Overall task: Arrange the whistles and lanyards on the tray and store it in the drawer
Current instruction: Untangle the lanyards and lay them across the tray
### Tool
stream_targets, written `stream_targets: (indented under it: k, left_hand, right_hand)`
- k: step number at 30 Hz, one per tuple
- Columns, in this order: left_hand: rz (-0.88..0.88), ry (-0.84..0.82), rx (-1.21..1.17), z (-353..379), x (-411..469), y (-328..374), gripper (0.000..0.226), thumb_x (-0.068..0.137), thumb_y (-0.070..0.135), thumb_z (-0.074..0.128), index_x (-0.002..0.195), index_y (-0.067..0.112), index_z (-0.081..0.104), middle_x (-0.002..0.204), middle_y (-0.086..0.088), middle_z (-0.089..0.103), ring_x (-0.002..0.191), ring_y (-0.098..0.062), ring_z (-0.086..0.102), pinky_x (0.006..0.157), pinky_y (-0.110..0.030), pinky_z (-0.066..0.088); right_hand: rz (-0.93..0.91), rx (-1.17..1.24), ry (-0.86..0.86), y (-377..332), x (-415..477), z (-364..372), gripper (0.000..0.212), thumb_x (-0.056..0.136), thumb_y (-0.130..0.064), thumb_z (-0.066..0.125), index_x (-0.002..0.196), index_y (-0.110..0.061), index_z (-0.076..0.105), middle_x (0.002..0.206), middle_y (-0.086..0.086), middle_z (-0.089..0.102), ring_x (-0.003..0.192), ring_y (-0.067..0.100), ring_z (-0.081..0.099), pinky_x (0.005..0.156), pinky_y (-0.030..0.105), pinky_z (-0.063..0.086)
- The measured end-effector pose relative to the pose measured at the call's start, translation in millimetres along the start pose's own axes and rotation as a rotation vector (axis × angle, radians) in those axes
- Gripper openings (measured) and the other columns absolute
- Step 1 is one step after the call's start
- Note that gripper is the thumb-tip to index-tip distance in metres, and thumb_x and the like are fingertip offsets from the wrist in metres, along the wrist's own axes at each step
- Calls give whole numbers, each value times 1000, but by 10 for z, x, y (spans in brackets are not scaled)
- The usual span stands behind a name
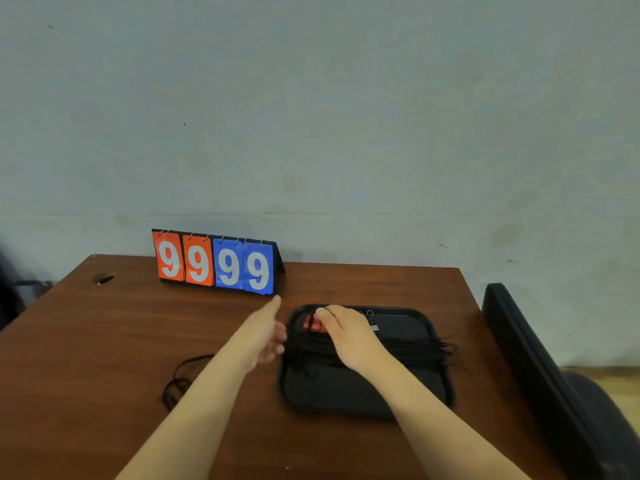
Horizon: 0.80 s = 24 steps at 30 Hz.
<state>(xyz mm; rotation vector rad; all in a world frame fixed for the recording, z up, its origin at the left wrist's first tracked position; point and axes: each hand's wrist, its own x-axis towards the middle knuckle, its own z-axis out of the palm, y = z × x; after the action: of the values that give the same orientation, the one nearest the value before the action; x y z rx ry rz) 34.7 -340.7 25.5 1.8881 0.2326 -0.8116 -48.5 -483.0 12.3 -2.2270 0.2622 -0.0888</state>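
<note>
A black tray (349, 396) lies on the brown table, right of centre. Several black lanyards (415, 351) stretch across its middle, their ends hanging past the right rim. A red whistle (313, 323) sits in the tray's far left corner, with small metal rings (365, 312) along the far rim. My right hand (346, 334) is over that corner, fingers pinched on a black cord at the red whistle. My left hand (265, 332) rests at the tray's left edge, index finger stretched out, the other fingers touching the lanyards. One more black lanyard (180, 379) lies loose on the table to the left.
A flip scoreboard (216, 263) showing 9 9 9 9 in orange and blue stands at the table's back edge against the wall. A cable hole (103, 278) is in the table's far left corner. A dark chair (554, 375) stands right of the table.
</note>
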Motion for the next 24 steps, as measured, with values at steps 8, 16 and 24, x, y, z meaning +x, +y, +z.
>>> stream_targets:
  k: [8,16,24]
  left_hand:
    - [-84,-567,-827,442,-186,-148,54,92,49,50,119,3,59,115,-16,69,108,-30,63,95,-46,48]
    - [-28,10,-1241,83,152,-126,19,101,22,44,99,12,60,65,3,48,61,-10,48,74,-30,48]
    - [-49,68,-1117,49,267,-260,21,102,18,43,99,7,60,100,-10,65,93,-24,63,89,-41,49]
  right_hand:
    - [-177,-362,-205,22,-84,-37,43,104,-29,40,146,-21,43,144,2,52,131,20,50,111,38,39]
    - [114,533,-41,673,-356,-392,28,101,-18,48,126,-21,62,61,0,63,54,11,62,55,23,51]
    - [484,953,287,1298,-403,-678,14,100,-14,49,97,-5,59,62,4,58,53,14,53,59,28,44]
